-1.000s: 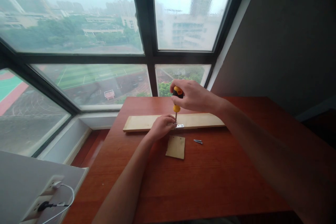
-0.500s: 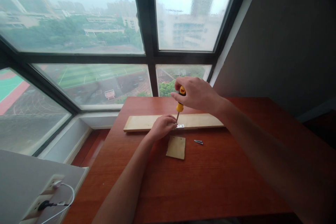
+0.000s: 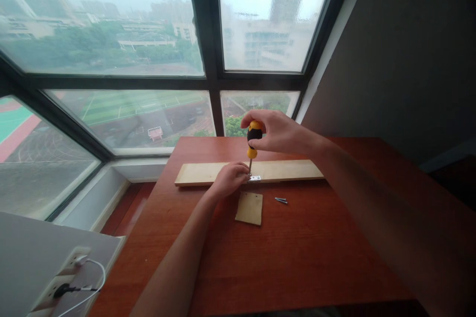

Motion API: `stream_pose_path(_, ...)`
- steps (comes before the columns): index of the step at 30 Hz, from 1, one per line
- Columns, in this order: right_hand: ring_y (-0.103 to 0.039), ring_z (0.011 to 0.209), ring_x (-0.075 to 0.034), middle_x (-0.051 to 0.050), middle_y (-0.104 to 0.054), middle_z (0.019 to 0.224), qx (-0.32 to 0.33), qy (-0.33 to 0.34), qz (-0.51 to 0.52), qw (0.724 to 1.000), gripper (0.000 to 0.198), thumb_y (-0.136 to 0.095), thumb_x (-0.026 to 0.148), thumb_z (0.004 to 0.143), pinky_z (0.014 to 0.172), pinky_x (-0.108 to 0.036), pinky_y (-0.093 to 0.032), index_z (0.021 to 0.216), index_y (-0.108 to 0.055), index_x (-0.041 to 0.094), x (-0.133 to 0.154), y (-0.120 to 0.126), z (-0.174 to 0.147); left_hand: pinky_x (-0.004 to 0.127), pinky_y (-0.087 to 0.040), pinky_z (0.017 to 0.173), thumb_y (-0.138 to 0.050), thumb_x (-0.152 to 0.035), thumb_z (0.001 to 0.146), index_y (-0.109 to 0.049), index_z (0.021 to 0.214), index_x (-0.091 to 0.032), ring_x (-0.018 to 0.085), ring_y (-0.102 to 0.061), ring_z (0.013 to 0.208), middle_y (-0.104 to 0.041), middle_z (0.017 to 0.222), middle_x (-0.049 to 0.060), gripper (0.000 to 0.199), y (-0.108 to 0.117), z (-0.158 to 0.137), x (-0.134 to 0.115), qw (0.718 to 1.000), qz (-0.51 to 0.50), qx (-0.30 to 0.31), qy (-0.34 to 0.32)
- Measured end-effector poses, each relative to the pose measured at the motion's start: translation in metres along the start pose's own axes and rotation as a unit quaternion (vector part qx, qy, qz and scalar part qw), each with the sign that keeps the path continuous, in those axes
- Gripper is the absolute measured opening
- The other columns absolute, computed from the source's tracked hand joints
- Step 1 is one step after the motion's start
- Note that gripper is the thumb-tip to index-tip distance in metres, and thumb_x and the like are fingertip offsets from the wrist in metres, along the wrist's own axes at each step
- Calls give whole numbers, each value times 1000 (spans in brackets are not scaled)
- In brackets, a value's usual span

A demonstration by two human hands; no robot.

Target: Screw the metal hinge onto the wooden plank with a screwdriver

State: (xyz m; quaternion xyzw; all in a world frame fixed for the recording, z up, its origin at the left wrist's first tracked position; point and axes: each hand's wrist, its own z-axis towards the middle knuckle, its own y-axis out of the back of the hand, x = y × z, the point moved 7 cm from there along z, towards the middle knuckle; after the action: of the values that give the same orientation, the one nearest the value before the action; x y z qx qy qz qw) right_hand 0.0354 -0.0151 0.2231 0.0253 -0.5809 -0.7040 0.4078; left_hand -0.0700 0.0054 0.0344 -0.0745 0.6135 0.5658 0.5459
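Note:
A screwdriver (image 3: 254, 134) with a yellow and black handle stands almost upright in my right hand (image 3: 280, 130), fingers curled round the top of the handle. Its tip meets the left end of a small silver metal bracket (image 3: 255, 178) on the near edge of a long pale wooden board (image 3: 286, 170). My left hand (image 3: 231, 179) rests on the board, its fingers closed at the bracket's left end beside the tip. These fingers hide part of the bracket; a screw under the tip cannot be made out clearly.
In front of the board lies a small square wooden piece (image 3: 249, 209) with holes near its far edge. Loose screws (image 3: 281, 200) lie to its right on the reddish-brown table (image 3: 297, 252). Windows stand behind the table; a wall socket (image 3: 61, 287) with plugged-in cables is at lower left.
My right hand has turned and shifted its grip on the handle, showing more of it. The screwdriver is now more upright. My left hand and the board have stayed put.

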Motion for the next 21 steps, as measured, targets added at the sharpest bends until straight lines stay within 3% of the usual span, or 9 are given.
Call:
stream_pose_path(3,-54,78,-16,-3,-63,92,11,-5,1,1000,27,-59,20,75,66,-27,-39,102,-59,20,0,-3,-1,27,-49,82,-60,-20,80,-70,77,-18,18,-63,87,-69,95,6,11,1,0,-1,1000,6,-4,-2)
stream_pose_path(8,-52,70,-17,-4,-62,79,-32,-55,-122,990,26,-58,43,83,61,-29,-33,94,-60,19,-2,0,1,27,-49,83,-60,-19,79,-70,78,-18,18,-64,88,-69,95,5,10,1,0,-1,1000,11,-7,-5)
stream_pose_path(13,-51,67,-15,-1,-61,76,-33,-38,-113,992,12,-58,28,79,61,-27,-33,89,-60,21,2,1,0,26,-49,82,-60,-19,80,-69,78,-18,18,-64,88,-69,96,5,9,1,0,-1,1000,9,-5,-6)
stream_pose_path(16,-51,70,-15,-1,-62,82,-14,-24,-90,996,16,-57,21,75,61,-27,-34,90,-59,21,5,0,-2,26,-49,82,-61,-19,79,-69,78,-18,18,-64,88,-69,96,5,9,1,0,-2,1000,10,-10,-2)
stream_pose_path(21,-52,72,-16,-3,-63,85,-2,-36,-118,992,17,-57,33,82,61,-27,-33,93,-58,21,4,0,-4,26,-48,83,-61,-17,78,-70,79,-18,18,-64,88,-69,96,5,9,1,0,-2,1000,11,-15,0)
